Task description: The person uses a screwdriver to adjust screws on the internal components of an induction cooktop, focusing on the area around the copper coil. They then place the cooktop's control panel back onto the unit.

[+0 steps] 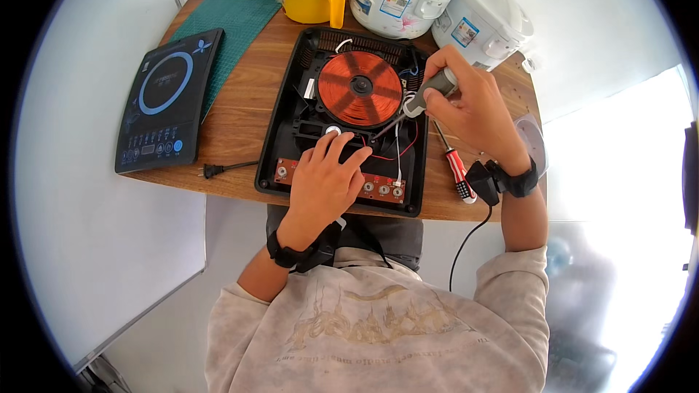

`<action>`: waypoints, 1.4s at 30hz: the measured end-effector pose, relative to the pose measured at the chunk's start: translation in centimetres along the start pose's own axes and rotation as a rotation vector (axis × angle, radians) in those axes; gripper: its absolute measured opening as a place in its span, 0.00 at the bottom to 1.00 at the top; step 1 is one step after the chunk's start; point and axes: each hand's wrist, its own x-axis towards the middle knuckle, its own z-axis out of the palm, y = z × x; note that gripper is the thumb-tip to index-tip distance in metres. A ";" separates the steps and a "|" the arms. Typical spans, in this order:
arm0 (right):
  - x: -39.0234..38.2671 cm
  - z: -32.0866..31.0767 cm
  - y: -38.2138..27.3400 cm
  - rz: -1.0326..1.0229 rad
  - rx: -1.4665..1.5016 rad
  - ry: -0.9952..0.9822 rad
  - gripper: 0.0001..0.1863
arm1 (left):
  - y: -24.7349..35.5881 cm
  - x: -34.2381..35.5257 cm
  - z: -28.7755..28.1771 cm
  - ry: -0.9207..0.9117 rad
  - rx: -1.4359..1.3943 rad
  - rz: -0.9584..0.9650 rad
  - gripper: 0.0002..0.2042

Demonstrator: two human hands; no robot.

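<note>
The person's right hand (472, 98) grips a grey-handled screwdriver (437, 92), shaft angled down into an open black housing (285, 113) beneath both hands. The left hand (320, 183), fingers spread, extends over its circuit board (376, 188), below the copper coil (342, 89). A red-and-white screwdriver (458, 169) lies rightward.

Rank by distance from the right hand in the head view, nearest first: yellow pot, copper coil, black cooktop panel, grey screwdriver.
1. Grey screwdriver, in the right hand
2. Copper coil, to the hand's left
3. Yellow pot, at the table's far edge
4. Black cooktop panel, far left
</note>
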 end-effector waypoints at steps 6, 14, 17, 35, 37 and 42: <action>0.1 0.4 1.0 -0.031 0.051 0.053 0.11 | 0.2 0.2 0.4 0.021 -0.010 0.000 0.16; 0.1 0.5 1.4 -0.024 0.060 0.034 0.11 | 0.2 0.1 0.2 0.011 0.000 0.002 0.16; 0.1 0.7 1.7 -0.022 0.070 0.049 0.11 | 0.2 0.1 0.1 0.010 0.001 0.006 0.16; 0.1 0.2 -0.2 -0.205 -0.046 -0.045 0.12 | 0.2 0.0 0.0 0.001 -0.008 0.002 0.17; 0.0 0.2 -0.8 -0.241 -0.078 -0.096 0.11 | 0.2 0.0 0.0 -0.001 -0.004 -0.003 0.17; 0.5 0.8 -1.7 -0.345 -0.293 -0.049 0.13 | 0.3 0.0 -0.2 -0.006 0.002 -0.006 0.17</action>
